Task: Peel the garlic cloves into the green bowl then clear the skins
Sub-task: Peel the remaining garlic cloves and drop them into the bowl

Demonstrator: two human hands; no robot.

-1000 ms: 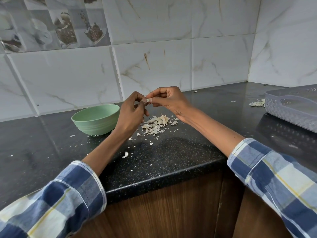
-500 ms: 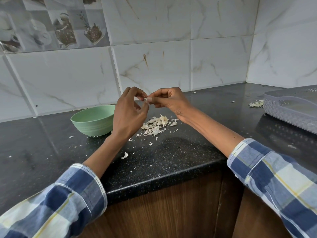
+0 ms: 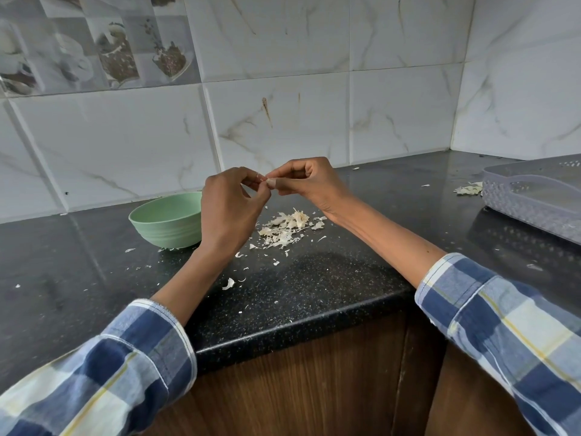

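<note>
My left hand (image 3: 231, 209) and my right hand (image 3: 306, 184) meet fingertip to fingertip above the black counter, both pinching a small garlic clove (image 3: 263, 180) that is mostly hidden between the fingers. The green bowl (image 3: 166, 220) stands on the counter just left of my left hand; its inside is not visible. A pile of pale garlic skins (image 3: 287, 226) lies on the counter below and slightly right of my hands, with loose flakes scattered toward the front edge.
A grey perforated plastic tray (image 3: 534, 196) sits at the far right, with a small heap of skins (image 3: 468, 189) beside it. The tiled wall runs behind the counter (image 3: 314, 284), whose rounded front edge lies above wooden cabinet doors.
Both hands have stayed together over the skin pile, rising slightly. My left fingers have shifted their pinch on the clove.
</note>
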